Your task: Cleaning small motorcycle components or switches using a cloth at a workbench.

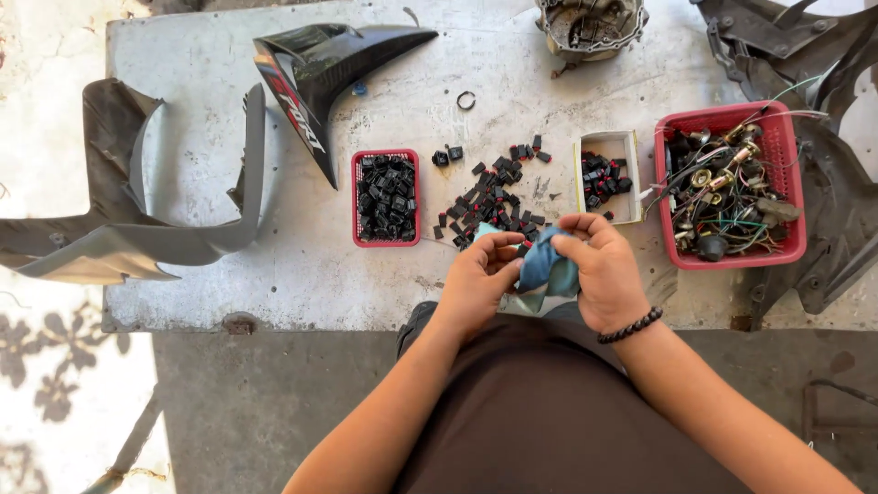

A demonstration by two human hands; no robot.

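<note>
My left hand [480,279] and my right hand [605,270] are both closed on a blue-green cloth [544,267], held just above the near edge of the grey metal table [302,265]. A small black part may be wrapped inside the cloth, but it is hidden. Right beyond my fingers lies a loose pile of small black and red parts [494,197]. To its left stands a small red basket [386,197] full of the same black parts. A white box [609,176] with more of them sits to the right of the pile.
A larger red basket [729,183] of wires and bulb sockets stands at the right. Black motorcycle fairing pieces lie at the back [320,78], at the left [128,201] and at the right edge [841,210]. A metal engine cover [590,26] and a small ring [466,101] sit further back.
</note>
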